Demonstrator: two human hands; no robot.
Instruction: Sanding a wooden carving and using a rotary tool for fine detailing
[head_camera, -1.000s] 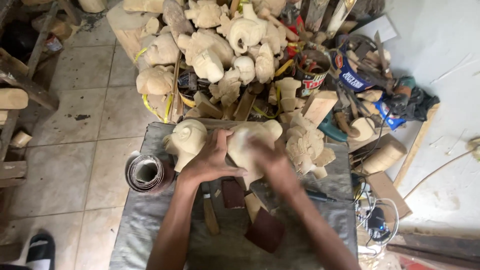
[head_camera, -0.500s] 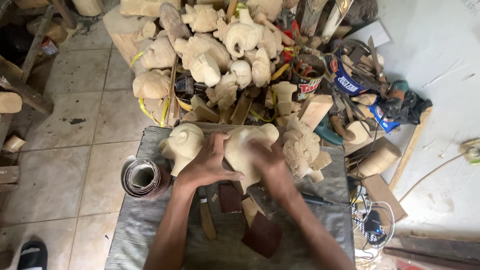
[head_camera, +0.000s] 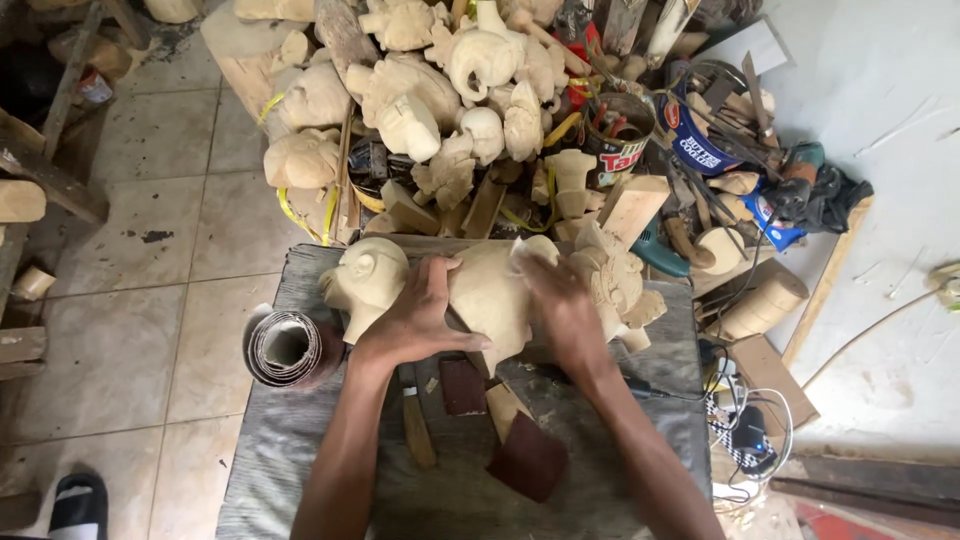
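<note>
Clearly the pale wooden carving (head_camera: 480, 295) lying across the far edge of the grey cloth-covered bench (head_camera: 300, 460) is a solid, stiff block of raw wood, likely hefty for its size and not something that gives under pressure. Its rounded head end juts to the left, and thinner carved details there look like the parts most apt to chip. The left hand (head_camera: 420, 315) lies spread over the carving's middle, fingers splayed and pressing down, so it is pinning rather than gripping. The right hand (head_camera: 560, 300) is cupped over the carving's right part, fingers curled down onto it; whether a scrap of abrasive sits beneath the palm cannot be told. The bare surface looks dry and dusty, so grip should be decent (though the curves offer no flat face), and the broad body seems the safest place to take hold, with the weight kept on the bench. Just beside the left forearm stands a roll of sandpaper (head_camera: 290, 348); dark sandpaper pieces (head_camera: 528, 458) and a wooden-handled tool (head_camera: 415, 425) lie near the wrists. Beyond the bench sits a heap of similar unfinished carvings (head_camera: 450, 90).
</note>
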